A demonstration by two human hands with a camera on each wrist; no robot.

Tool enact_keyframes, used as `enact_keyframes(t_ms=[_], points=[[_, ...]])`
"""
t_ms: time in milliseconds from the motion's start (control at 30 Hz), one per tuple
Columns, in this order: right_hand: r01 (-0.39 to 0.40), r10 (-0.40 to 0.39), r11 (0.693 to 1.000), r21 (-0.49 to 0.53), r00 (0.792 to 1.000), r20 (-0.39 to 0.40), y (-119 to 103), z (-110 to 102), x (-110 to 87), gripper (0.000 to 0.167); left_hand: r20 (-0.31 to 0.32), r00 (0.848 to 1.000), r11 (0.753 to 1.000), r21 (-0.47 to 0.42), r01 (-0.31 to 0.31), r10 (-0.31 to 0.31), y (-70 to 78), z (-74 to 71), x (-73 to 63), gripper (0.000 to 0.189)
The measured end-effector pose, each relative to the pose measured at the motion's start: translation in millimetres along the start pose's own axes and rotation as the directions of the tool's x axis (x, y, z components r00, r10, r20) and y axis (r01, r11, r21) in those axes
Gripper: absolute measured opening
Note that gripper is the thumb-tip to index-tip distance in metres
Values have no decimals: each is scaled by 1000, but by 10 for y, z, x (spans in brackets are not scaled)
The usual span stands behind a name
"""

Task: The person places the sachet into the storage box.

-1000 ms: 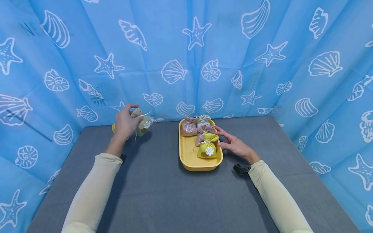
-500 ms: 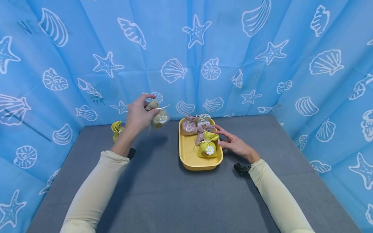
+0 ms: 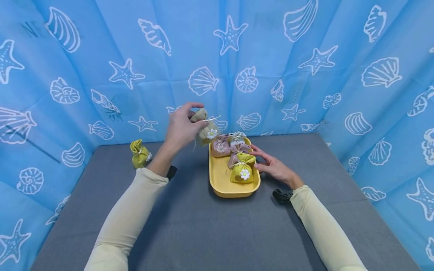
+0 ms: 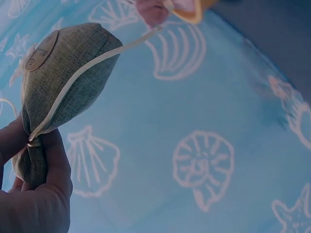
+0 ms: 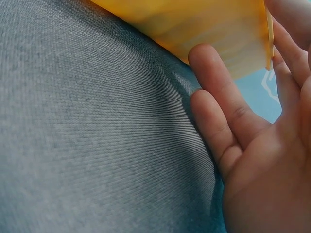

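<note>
High over the table in the head view, my left hand (image 3: 184, 126) pinches the gathered neck of a grey-green drawstring pouch (image 3: 207, 131) with a white flower. The pouch hangs just left of the back corner of a yellow tray (image 3: 217, 184). In the left wrist view the pouch (image 4: 73, 77) points away from the fingers, its pale cord trailing. My right hand (image 3: 276, 171) rests along the tray's right side, fingers extended and touching its rim. Inside the tray are a yellow pouch (image 3: 241, 174) at the front, pink pouches (image 3: 220, 147) and a pale pouch (image 3: 236, 139) at the back.
Another yellow pouch (image 3: 140, 155) stands on the grey table (image 3: 210, 229) at the back left, near my left forearm. A blue curtain (image 3: 169, 67) with white sea shapes hangs behind the table and along both sides.
My left hand has lifted the grey-green pouch and carried it right toward the tray, uncovering the yellow pouch at the back left. My right hand stays at the tray.
</note>
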State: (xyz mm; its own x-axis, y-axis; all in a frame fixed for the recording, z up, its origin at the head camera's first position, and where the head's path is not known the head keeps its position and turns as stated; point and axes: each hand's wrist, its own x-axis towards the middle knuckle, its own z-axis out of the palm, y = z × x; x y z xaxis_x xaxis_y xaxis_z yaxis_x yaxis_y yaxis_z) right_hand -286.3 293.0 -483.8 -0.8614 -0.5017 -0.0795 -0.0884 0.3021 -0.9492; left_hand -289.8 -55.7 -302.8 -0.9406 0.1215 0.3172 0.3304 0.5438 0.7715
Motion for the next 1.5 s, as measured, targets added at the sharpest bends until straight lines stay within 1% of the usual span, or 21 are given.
enact_keyframes(t_ms=[133,233,333,500,567,700,733,800,900,1000,1100,1333,1433,1500], points=[[-2,2,1000,1,1000,2,-15,4,-7,54,26,1000,999,-32,4,-3,62,135,37,49],[-4,4,1000,4,1000,-1,-24,5,-11,54,62,998,1000,-21,9,-7,87,245,55,48],[-3,3,1000,7,1000,-2,-22,1,-15,54,108,994,1000,-1,20,-20,75,362,57,47],[7,-7,1000,14,1000,4,-3,-6,-27,54,171,985,999,31,27,-31,-29,563,66,47],[8,-8,1000,17,1000,3,-1,-1,-23,54,205,978,998,51,34,-43,-85,627,79,47],[0,0,1000,11,1000,-5,0,8,-13,54,268,961,993,108,47,-75,-189,723,101,46],[0,0,1000,12,1000,-7,-1,9,-12,54,279,957,992,113,53,-83,-215,742,107,46],[0,0,1000,6,1000,-11,-3,8,-11,54,290,953,989,136,51,-89,-260,777,114,45],[5,-5,1000,-1,1000,-17,3,4,-13,54,318,943,986,163,46,-96,-322,835,121,43],[7,-7,1000,-10,1000,-19,8,7,-14,53,354,930,980,198,27,-97,-368,896,122,42],[3,-3,1000,-11,1000,-17,10,17,-14,53,374,922,971,239,3,-95,-405,951,127,40],[-4,4,1000,-11,1000,-23,-7,21,-18,52,387,918,945,325,-50,-84,-432,1059,192,38],[-6,5,1000,-17,1000,-25,-9,17,-17,53,406,912,920,377,-102,-65,-434,1114,210,37],[-6,5,1000,-22,1000,-25,-9,15,-16,53,427,903,899,411,-152,-43,-441,1154,207,35]])
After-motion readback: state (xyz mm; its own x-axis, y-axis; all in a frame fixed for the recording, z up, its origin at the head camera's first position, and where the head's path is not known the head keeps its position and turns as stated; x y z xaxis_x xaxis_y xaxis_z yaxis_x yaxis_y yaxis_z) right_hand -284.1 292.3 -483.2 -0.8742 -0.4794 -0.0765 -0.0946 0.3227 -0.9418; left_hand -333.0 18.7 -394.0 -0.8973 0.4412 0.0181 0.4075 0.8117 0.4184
